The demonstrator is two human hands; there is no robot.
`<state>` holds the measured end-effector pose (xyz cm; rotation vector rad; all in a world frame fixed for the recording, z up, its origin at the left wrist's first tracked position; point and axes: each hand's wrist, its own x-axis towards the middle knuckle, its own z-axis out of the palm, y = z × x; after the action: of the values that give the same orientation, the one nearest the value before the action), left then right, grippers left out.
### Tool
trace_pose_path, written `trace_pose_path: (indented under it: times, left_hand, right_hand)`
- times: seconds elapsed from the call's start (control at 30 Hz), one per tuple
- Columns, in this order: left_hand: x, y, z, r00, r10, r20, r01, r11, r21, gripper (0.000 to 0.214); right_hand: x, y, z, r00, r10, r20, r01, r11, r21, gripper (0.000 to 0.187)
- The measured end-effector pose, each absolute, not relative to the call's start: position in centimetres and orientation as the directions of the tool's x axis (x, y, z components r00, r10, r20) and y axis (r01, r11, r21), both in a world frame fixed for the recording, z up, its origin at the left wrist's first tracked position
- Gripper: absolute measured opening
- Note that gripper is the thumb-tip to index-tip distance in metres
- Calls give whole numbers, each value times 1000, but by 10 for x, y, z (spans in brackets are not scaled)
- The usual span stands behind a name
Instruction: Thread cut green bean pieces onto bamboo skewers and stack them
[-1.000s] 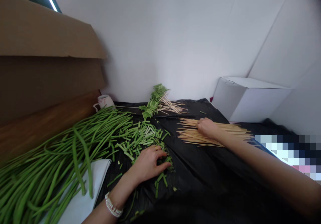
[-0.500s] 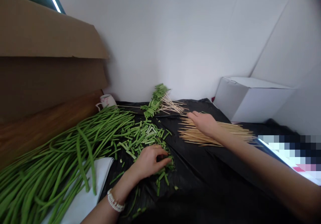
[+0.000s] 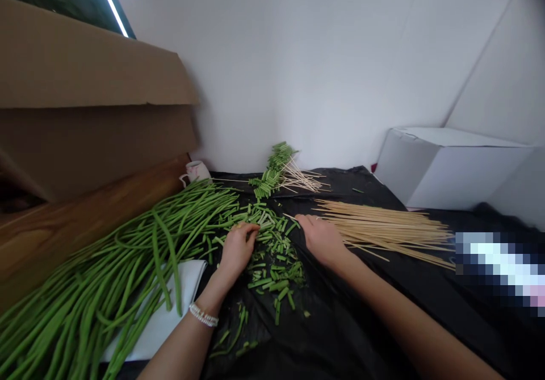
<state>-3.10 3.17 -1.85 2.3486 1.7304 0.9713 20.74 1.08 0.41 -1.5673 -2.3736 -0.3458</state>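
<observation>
My right hand (image 3: 318,238) is closed on a bamboo skewer (image 3: 289,216), whose tip points left over the cut green bean pieces (image 3: 279,243). To the left of it, my left hand (image 3: 239,248) is pinched at the edge of those pieces; whatever its fingertips hold is hidden. Long whole beans (image 3: 128,266) lie in a big heap left of my left wrist. Behind my right hand spreads a pile of loose skewers (image 3: 383,226). Toward the wall, bean pieces threaded on skewers (image 3: 272,170) are stacked, bare stick ends (image 3: 304,176) fanning right.
Black plastic sheeting (image 3: 340,317) covers the table. A mug (image 3: 198,171) stands by the wall, near a large cardboard box (image 3: 102,84) at the left. Under the whole beans lies a white sheet (image 3: 149,334). A white box (image 3: 451,167) sits at the back right.
My right hand has drawn a skewer from the pile and moved left, toward my left hand. My left hand has shifted up and left, its fingers now pinched together.
</observation>
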Motion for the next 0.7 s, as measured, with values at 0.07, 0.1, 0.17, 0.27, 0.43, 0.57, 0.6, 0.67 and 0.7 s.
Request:
trace_pose_path:
  times: [0.07,0.1,0.17,0.27,0.43,0.57,0.6,0.67,0.7]
  left_hand:
    - [-31,32,-21,180,875,449,857,-364,366,22]
    - [-31,33,-23,187,872,453,862,-366,350,24]
    - [-31,33,-26,208,873,441,868,-373,329,29]
    - [-31,32,-27,247,884,396,865,-386,322,28]
    - [-29,28,-13,339,884,321,788,-453,417,28]
    - [-28,27,-6,247,889,385,775,-420,473,43]
    - [-27,27,-6,220,885,411,779,-413,472,42]
    - [-26,27,-9,202,875,439,783,-414,465,36]
    - [-25,27,-11,212,871,442,783,-423,456,33]
  right_hand:
    - [211,9,-8,-395,846,358,914,403,54,32]
    - [213,9,-13,-408,841,355,908,415,60,33]
    - [216,7,-20,-421,835,355,901,428,62,34]
    - [219,6,-24,-407,835,371,905,423,41,35]
    - [220,6,-24,-396,815,423,901,433,10,36]
    - [222,7,-24,-387,806,449,901,433,-2,35]
    - [223,7,-24,-386,805,450,901,433,-1,36]
    - [223,6,-23,-394,807,439,900,436,7,36]
    - [223,6,-22,-401,808,431,898,439,14,37]
